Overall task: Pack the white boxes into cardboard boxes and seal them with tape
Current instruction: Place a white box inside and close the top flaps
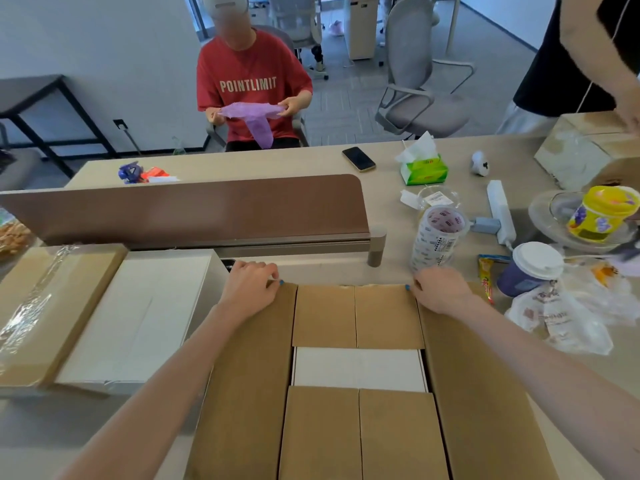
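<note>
Closing flaps: left hand (251,287) and right hand (440,289) curl fingers round the cardboard box (322,434) side flaps (485,393). Next, likely fold them over the white box (358,368).

In front of you a brown cardboard box (249,375) has its side flaps open and end flaps folded in. A white box (358,368) lies inside. A second white box (138,320) lies on your left beside a taped cardboard box (59,299). The tape rolls (437,239) stand stacked on your right.
</note>
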The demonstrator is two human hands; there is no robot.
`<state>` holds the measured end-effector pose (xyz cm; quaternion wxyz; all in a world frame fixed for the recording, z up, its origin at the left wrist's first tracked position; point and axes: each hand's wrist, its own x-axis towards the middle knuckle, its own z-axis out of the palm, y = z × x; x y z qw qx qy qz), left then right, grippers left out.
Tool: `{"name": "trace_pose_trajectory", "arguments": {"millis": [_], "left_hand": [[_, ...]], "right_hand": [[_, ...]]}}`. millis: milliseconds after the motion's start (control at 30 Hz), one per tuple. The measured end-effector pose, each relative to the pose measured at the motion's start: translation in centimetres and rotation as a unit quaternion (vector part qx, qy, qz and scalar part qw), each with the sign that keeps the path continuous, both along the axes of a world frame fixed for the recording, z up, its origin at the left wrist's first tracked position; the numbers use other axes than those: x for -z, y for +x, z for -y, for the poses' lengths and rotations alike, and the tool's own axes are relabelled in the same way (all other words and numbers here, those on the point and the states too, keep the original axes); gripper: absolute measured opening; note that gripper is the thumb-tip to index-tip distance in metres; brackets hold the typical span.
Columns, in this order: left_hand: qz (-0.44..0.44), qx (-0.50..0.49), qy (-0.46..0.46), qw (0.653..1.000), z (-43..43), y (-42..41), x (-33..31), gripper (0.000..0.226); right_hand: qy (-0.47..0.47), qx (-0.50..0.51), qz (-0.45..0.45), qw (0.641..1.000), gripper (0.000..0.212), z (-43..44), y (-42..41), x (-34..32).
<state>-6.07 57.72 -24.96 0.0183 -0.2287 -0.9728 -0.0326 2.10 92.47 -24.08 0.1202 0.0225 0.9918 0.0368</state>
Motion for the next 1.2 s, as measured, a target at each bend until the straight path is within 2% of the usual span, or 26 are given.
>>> {"name": "trace_pose_trajectory", "arguments": {"millis": [100,267,367,500,700,800,900,1067,1133,1200], "left_hand": [[0.012,0.026,-0.061,0.998,-1.6,-0.2,-2.5,0.020],[0.052,0.015,-0.167,0.985,-5.8,-0.1,-6.0,0.034],[0.063,-0.002,-0.144,0.988,-8.4,0.5,-6.5,0.037],[0.026,-0.008,-0.104,0.994,-11.2,2.1,-5.8,0.033],[-0.053,0.043,-0.050,0.996,-12.3,4.0,-2.9,0.019],[-0.030,0.021,0.055,0.998,-11.7,4.3,-1.3,0.028],[0.002,0.017,0.088,0.996,-11.0,4.8,-0.1,0.035],[0.015,0.045,0.112,0.993,-9.4,5.6,1.5,0.033],[0.015,0.050,0.112,0.992,-8.9,5.8,2.0,0.029],[0.017,0.052,0.127,0.990,-8.4,5.9,2.5,0.026]], "right_hand": [[0.039,-0.034,0.020,0.998,0.016,0.5,-0.8,-1.3],[0.118,-0.070,0.048,0.989,0.032,3.1,-2.1,-3.6],[0.188,-0.081,0.062,0.977,0.032,5.5,-2.8,-3.6],[0.213,-0.072,0.032,0.974,0.032,8.1,-3.7,-3.2],[0.047,0.013,-0.107,0.993,0.033,9.6,-3.1,-2.6],[-0.028,0.038,-0.200,0.979,0.026,9.5,-1.8,-2.5],[-0.115,0.066,-0.265,0.955,0.023,9.5,-0.9,-1.7],[-0.298,0.162,-0.246,0.908,0.021,8.6,0.0,0.7],[-0.334,0.163,-0.245,0.896,0.020,8.0,1.0,2.2],[-0.330,0.146,-0.246,0.899,0.023,7.8,2.1,3.5]]}}
